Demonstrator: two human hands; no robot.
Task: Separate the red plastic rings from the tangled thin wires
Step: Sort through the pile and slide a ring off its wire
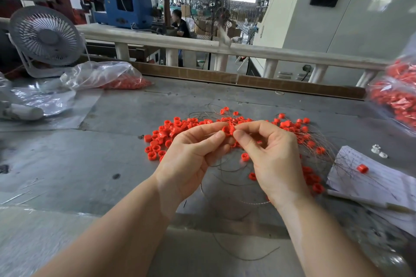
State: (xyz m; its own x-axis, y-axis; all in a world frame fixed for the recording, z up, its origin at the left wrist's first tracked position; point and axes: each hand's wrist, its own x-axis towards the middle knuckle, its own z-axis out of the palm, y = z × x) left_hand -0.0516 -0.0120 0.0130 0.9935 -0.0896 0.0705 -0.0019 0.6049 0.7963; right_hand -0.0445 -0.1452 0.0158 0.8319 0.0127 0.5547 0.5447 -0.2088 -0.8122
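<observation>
Several red plastic rings (167,131) lie loose in a heap on the grey table (90,164). To its right, more rings (304,130) hang on tangled thin wires (227,175) that loop across the table under my hands. My left hand (191,159) and my right hand (270,155) meet above the tangle. Both pinch a small red cluster of rings (227,130) between thumb and fingertips. One ring (245,156) dangles just below my right hand.
A clear bag of red rings (108,76) lies at the back left beside a small white fan (45,36). Another bag of wired rings (398,96) sits at the right edge. Papers (371,182) with one ring (362,168) lie front right.
</observation>
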